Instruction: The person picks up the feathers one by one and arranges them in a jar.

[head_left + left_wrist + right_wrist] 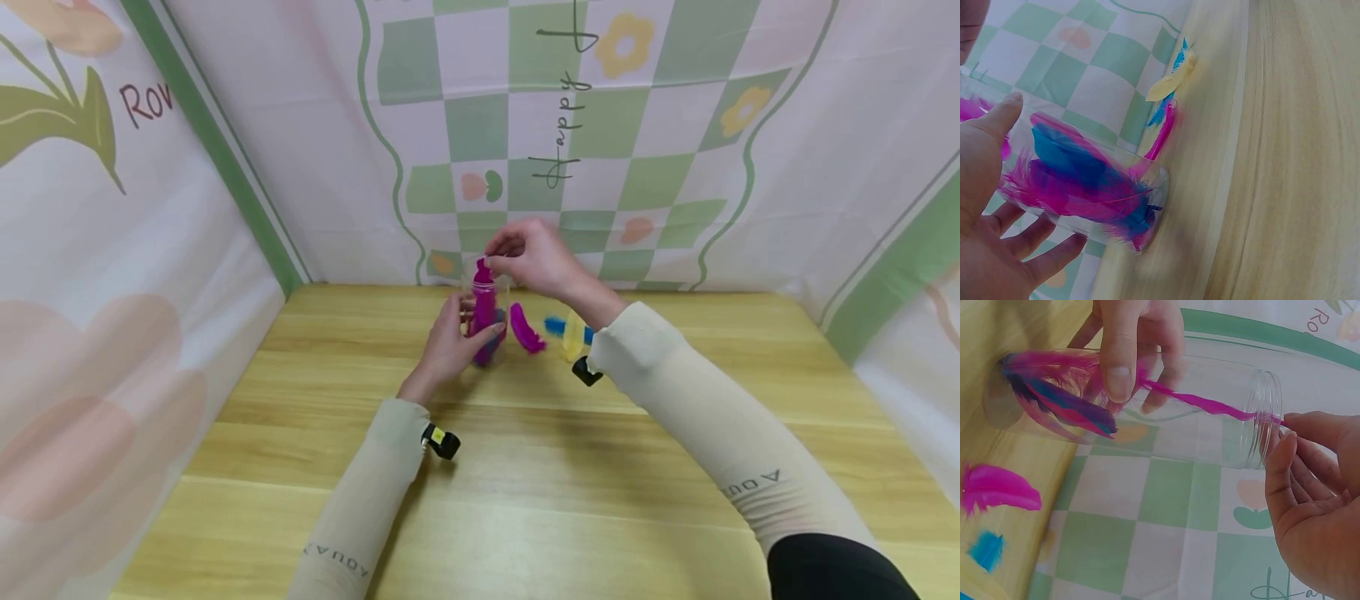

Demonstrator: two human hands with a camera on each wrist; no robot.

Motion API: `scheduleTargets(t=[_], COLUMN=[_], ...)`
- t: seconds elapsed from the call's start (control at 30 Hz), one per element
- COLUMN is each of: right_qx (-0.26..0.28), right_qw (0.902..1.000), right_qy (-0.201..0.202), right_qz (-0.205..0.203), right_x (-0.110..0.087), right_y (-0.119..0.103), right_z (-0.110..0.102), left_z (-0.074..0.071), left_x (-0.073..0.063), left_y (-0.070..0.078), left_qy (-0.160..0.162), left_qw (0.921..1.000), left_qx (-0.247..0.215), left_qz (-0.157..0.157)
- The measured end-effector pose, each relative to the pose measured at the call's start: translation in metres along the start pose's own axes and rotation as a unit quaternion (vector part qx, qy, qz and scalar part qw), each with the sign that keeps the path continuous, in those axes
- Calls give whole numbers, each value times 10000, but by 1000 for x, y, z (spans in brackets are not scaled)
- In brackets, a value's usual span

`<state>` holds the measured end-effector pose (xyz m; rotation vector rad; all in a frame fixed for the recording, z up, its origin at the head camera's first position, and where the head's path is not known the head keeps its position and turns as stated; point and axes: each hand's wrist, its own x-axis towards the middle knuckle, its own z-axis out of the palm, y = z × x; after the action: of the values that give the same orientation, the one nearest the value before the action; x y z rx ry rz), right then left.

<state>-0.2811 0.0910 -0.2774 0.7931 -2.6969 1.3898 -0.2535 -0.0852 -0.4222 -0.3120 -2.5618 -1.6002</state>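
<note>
A clear, tall jar (1219,447) with a threaded mouth stands upright on the table. My left hand (447,340) grips its side, thumb in front and fingers around the back. Magenta and blue feathers (1085,169) are bunched low inside the jar. Above the mouth, my right hand (542,260) pinches the top end of a long magenta feather (1210,405) between thumb and forefinger. Most of that feather hangs down inside the jar, and its lower part reaches the bunch behind the left hand's fingers.
On the wooden table (600,483), a loose magenta feather (527,330) lies just right of the jar. Farther right, a yellow feather (573,335) lies across a blue feather (555,326). A checkered cloth (480,129) hangs right behind the table's back edge.
</note>
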Motion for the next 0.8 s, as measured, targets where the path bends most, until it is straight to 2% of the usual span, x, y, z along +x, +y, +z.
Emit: scheduleTargets(t=[0.2, 0.5, 0.8], right_qx=[-25, -112, -31], right_qw=[10000, 9992, 9993], right_qy=[-59, 26, 112], right_qz=[-49, -385, -360], right_x=[0, -5, -14], right_y=[3, 5, 9], right_z=[0, -4, -10], left_z=[0, 1, 1], left_x=[0, 1, 0], left_y=[-2, -1, -2], left_qy=[-3, -20, 35], left_qw=[10000, 9999, 10000], left_qx=[-2, 22, 65], left_qz=[87, 109, 61])
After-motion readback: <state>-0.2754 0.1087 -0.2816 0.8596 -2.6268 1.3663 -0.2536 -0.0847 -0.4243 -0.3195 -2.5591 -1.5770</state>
